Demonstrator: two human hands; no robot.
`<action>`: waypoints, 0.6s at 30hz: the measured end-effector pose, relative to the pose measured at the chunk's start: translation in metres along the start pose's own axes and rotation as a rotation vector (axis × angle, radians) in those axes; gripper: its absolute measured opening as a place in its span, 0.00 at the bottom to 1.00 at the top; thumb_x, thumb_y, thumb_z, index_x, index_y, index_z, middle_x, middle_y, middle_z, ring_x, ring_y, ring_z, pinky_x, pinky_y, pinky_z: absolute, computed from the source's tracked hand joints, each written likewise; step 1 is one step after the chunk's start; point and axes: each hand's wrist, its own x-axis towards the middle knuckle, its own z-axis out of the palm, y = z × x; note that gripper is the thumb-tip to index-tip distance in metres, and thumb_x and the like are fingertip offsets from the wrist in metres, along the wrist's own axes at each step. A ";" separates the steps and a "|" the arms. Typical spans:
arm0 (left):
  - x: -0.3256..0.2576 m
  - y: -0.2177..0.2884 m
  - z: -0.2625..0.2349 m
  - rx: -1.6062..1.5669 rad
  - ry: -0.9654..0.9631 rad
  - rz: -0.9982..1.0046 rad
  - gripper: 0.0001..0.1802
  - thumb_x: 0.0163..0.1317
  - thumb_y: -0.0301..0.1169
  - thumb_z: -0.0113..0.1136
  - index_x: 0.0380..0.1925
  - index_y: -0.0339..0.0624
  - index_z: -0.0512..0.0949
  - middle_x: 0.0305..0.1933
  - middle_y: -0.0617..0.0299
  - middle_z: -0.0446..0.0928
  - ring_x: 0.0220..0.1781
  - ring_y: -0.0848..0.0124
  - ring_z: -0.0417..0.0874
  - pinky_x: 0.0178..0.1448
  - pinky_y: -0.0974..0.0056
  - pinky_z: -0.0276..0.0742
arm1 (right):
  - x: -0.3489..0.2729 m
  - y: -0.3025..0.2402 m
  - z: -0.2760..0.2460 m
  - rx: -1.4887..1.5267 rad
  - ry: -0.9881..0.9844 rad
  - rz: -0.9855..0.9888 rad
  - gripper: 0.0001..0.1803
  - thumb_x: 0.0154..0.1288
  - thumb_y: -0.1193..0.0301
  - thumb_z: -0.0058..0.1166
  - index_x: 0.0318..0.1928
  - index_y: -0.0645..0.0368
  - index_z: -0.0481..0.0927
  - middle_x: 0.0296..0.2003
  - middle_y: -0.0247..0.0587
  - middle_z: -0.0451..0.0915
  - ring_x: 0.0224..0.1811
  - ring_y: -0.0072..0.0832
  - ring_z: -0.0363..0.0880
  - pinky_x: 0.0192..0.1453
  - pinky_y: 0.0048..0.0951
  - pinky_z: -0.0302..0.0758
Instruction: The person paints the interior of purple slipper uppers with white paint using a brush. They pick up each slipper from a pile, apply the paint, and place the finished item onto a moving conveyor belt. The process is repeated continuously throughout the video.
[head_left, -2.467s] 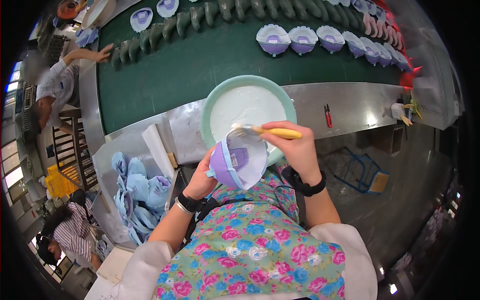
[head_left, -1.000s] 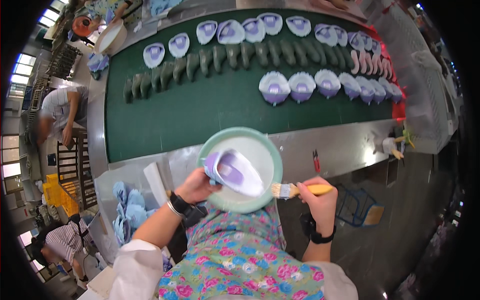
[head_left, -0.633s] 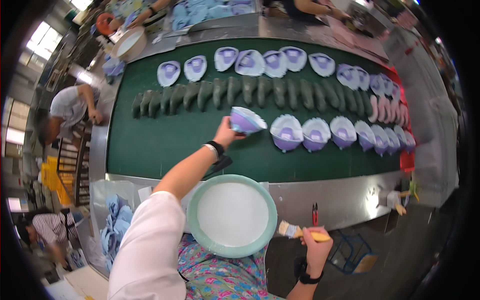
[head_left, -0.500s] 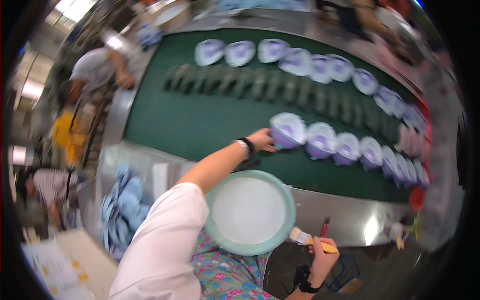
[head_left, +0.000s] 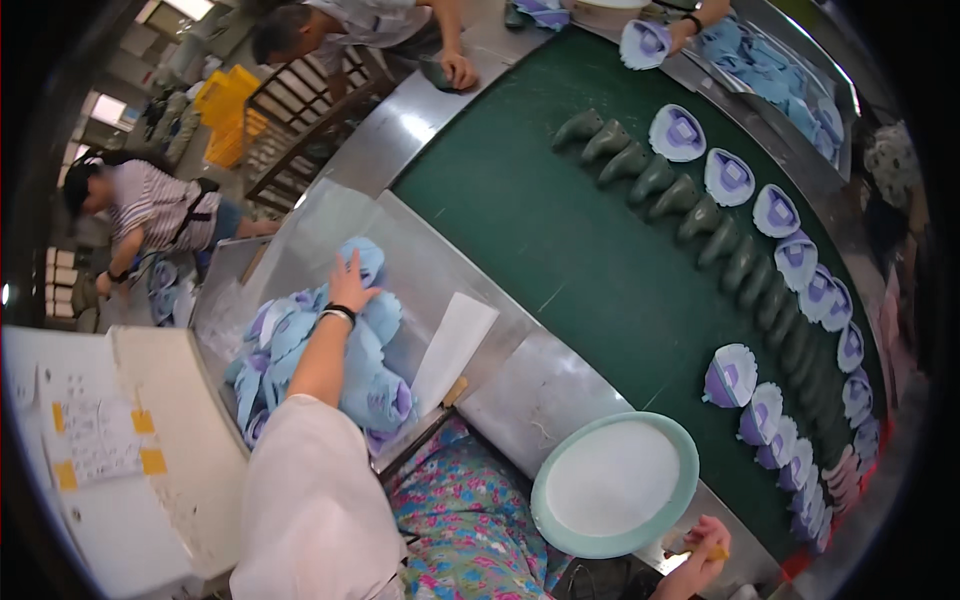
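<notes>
My left hand (head_left: 349, 288) lies on a heap of light blue and purple shoe uppers (head_left: 368, 385), its fingers spread over one upper (head_left: 362, 258) at the far end. At the lower right, my right hand (head_left: 706, 546) is closed around the yellow handle of a brush (head_left: 722, 553); its bristle end is hard to make out. Beside that hand, a pale green basin (head_left: 543, 507) holds a white liquid (head_left: 620, 470). Nearest the basin on the green conveyor belt (head_left: 600, 300) stands an upper (head_left: 731, 375), first of a row of several.
Dark green shoe lasts (head_left: 655, 180) line the belt's middle, with more uppers (head_left: 678, 133) along its far side. A white strip (head_left: 455, 345) lies beside the heap on the metal table (head_left: 530, 390). Co-workers (head_left: 375, 25) sit across and at left; another person's hand (head_left: 685, 30) holds an upper.
My left hand has let go of the upper on the belt and moved left to the heap. The view has swung left. My right hand still holds the brush.
</notes>
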 end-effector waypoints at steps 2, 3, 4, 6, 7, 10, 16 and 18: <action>0.026 -0.019 0.010 0.010 -0.200 0.030 0.57 0.47 0.47 0.74 0.73 0.41 0.55 0.65 0.37 0.69 0.63 0.41 0.73 0.67 0.42 0.69 | -0.010 -0.022 0.029 0.011 -0.045 -0.002 0.09 0.74 0.70 0.50 0.46 0.62 0.78 0.35 0.31 0.77 0.33 0.16 0.71 0.37 0.18 0.68; 0.034 -0.031 0.018 0.024 -0.259 0.028 0.56 0.47 0.46 0.74 0.73 0.41 0.56 0.66 0.37 0.69 0.62 0.41 0.74 0.65 0.43 0.70 | -0.014 -0.048 0.050 0.002 -0.078 0.025 0.08 0.74 0.70 0.50 0.44 0.61 0.79 0.36 0.32 0.77 0.34 0.16 0.71 0.37 0.18 0.68; 0.046 -0.040 0.022 -0.152 -0.197 0.032 0.52 0.49 0.43 0.73 0.72 0.40 0.58 0.64 0.37 0.71 0.61 0.43 0.76 0.64 0.46 0.72 | -0.019 -0.073 0.070 -0.002 -0.096 0.052 0.08 0.75 0.71 0.50 0.43 0.61 0.80 0.37 0.33 0.78 0.34 0.16 0.72 0.36 0.18 0.68; 0.053 0.020 0.015 -0.639 -0.082 0.094 0.43 0.54 0.36 0.68 0.70 0.38 0.62 0.60 0.40 0.74 0.58 0.49 0.79 0.62 0.53 0.76 | -0.026 -0.092 0.088 -0.015 -0.126 0.009 0.07 0.74 0.73 0.50 0.42 0.62 0.80 0.38 0.35 0.79 0.36 0.20 0.75 0.39 0.21 0.71; 0.042 0.050 -0.020 -0.915 -0.013 0.122 0.39 0.57 0.32 0.66 0.68 0.36 0.64 0.58 0.43 0.77 0.57 0.53 0.80 0.60 0.56 0.77 | -0.030 -0.104 0.096 -0.093 -0.150 -0.060 0.06 0.73 0.75 0.51 0.43 0.64 0.80 0.38 0.39 0.80 0.37 0.25 0.77 0.41 0.24 0.72; -0.033 0.147 -0.124 -1.631 -0.494 0.230 0.37 0.63 0.33 0.65 0.70 0.41 0.63 0.63 0.57 0.72 0.62 0.65 0.75 0.65 0.60 0.73 | -0.037 -0.120 0.120 -0.291 -0.242 -0.407 0.09 0.65 0.79 0.57 0.46 0.64 0.80 0.42 0.47 0.80 0.42 0.40 0.80 0.48 0.33 0.76; -0.224 0.244 -0.224 -1.880 -0.996 0.510 0.44 0.62 0.29 0.65 0.75 0.41 0.54 0.69 0.57 0.65 0.68 0.69 0.68 0.72 0.61 0.63 | -0.075 -0.158 0.137 -0.294 -0.334 -0.493 0.18 0.49 0.74 0.72 0.43 0.61 0.83 0.47 0.42 0.79 0.46 0.43 0.80 0.51 0.37 0.78; -0.244 0.247 -0.243 -1.978 -1.134 0.595 0.44 0.62 0.26 0.62 0.76 0.41 0.52 0.75 0.56 0.59 0.73 0.66 0.63 0.75 0.59 0.59 | -0.088 -0.149 0.121 -0.214 -0.376 -0.406 0.20 0.46 0.73 0.74 0.42 0.61 0.83 0.47 0.41 0.79 0.47 0.41 0.80 0.51 0.37 0.78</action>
